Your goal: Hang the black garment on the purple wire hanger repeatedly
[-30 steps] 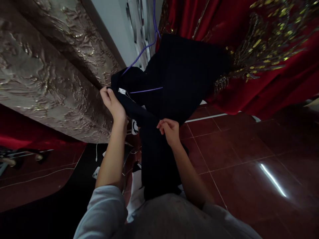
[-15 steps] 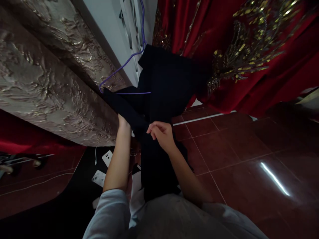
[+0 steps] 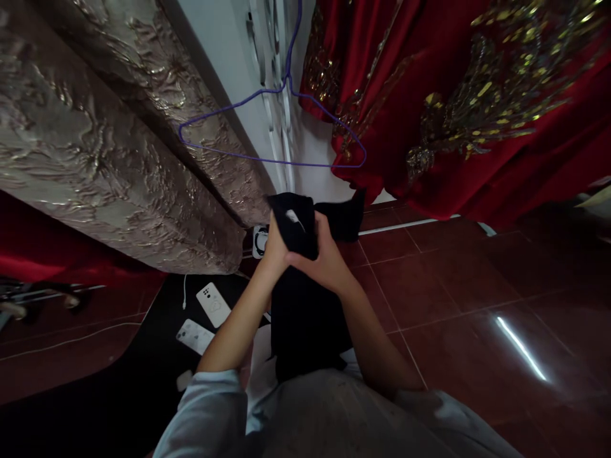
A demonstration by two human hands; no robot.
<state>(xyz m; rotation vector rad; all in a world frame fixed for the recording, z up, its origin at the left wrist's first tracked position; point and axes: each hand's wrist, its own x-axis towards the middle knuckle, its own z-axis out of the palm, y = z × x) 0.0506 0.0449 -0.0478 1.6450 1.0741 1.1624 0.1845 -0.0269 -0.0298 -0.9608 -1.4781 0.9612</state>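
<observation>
A dark, nearly black garment (image 3: pixel 308 305) hangs bunched between my two hands and falls over my lap. My left hand (image 3: pixel 277 247) is closed on its left upper edge. From the other side my right hand (image 3: pixel 325 259) grips it, thumb reaching across towards my left hand. A small white label (image 3: pixel 294 219) shows on the cloth near the top. One dark flap sticks out to the right beyond my right hand. Above hangs a thin purple hanger (image 3: pixel 258 156) with nothing on it, apart from both hands.
Textured beige curtain-like fabric (image 3: pixel 119 146) hangs at left, red cloth with gold sequins (image 3: pixel 482 121) at right. A white phone (image 3: pixel 213 305) and a paler phone (image 3: pixel 195 336) lie on a black surface (image 3: pixel 119 375) at lower left. Red tiles (image 3: pixel 443 337) cover the floor.
The dark garment has come off the purple hanger and down towards me. My left hand has moved right, and both hands now hold the cloth close together. The hanger hangs bare.
</observation>
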